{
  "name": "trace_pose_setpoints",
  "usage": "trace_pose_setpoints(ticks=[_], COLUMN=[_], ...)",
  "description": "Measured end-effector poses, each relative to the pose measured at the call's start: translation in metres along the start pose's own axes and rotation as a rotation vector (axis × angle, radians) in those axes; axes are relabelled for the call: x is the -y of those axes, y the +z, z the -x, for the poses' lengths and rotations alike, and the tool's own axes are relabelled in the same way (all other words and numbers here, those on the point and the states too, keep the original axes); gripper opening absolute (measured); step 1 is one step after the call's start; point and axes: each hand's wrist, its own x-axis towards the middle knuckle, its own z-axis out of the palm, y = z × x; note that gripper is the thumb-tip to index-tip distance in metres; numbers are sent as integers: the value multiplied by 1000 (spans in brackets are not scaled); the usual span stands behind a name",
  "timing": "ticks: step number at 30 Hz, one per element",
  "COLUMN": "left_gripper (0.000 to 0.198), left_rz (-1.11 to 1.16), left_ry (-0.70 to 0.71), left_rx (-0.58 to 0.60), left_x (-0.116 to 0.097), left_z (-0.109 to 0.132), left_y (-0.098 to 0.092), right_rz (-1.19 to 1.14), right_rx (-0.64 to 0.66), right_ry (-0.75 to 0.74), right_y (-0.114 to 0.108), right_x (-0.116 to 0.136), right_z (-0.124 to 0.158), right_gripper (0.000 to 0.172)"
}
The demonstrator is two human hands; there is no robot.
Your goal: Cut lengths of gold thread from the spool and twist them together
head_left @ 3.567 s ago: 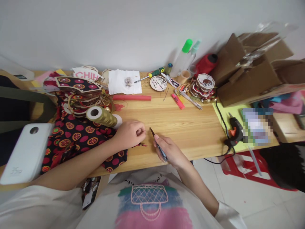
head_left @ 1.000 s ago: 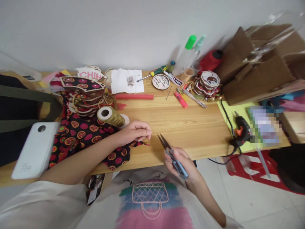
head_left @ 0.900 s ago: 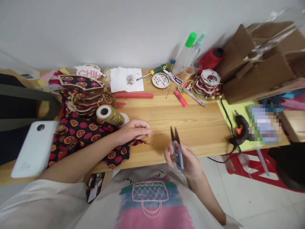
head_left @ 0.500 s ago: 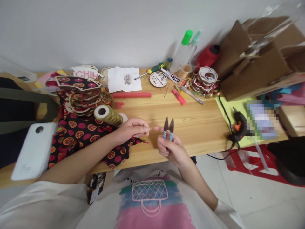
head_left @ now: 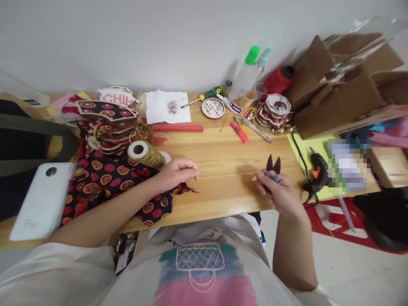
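Both hands are over the near side of the wooden counter, well apart. Curled, the left hand has its thumb against its fingers; whether it pinches anything, I cannot tell. Just beyond it lies a spool of gold thread, tipped over beside dark patterned fabric that spreads beneath the left forearm. The right hand grasps small snips, their dark blades pointing away from the body and parted at the tips. A faint strand runs leftward from the right fingertips, too fine to follow far. Further right, a black glue gun lies on a yellow sheet. Toward the wall are a red stick and a green-handled screwdriver.
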Motion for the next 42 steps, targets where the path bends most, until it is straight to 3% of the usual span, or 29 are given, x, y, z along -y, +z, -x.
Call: trace_pose_setpoints(ticks=[5, 9, 12, 16, 22, 27, 31, 36, 42], left_gripper=[24, 28, 29, 28, 26, 26, 26, 26, 28], left_rz=[-345, -664, -907, -1071, -1107, -1072, -1062, -1049, -1051], left_ry=[120, 299, 430, 498, 529, 533, 552, 537, 529], left_rx=[-41, -57, -51, -93, -120, -132, -142, -135, -138], left_x=[3, 9, 14, 18, 19, 19, 18, 17, 18], left_z=[2, 5, 6, 6, 5, 4, 3, 3, 4], left_y=[5, 7, 8, 8, 6, 4, 3, 4, 4], right_rz=[401, 678, 794, 854, 684, 513, 715, 1111, 1301], right_rx=[-176, -336, -337, -332, -371, -573, -669, -444, -422], right_ry=[-111, -91, -50, -15, -44, -154, -236, -412, -460], right_y=[-12, -18, -21, -20, -25, -25, -16, -4, -2], right_x=[-1, 0, 3, 6, -2, -15, -26, -36, -35], right_z=[-8, -16, -20, -22, -24, -12, 8, 20, 19], right_gripper=[33, 30, 29, 26, 24, 29, 31, 36, 39])
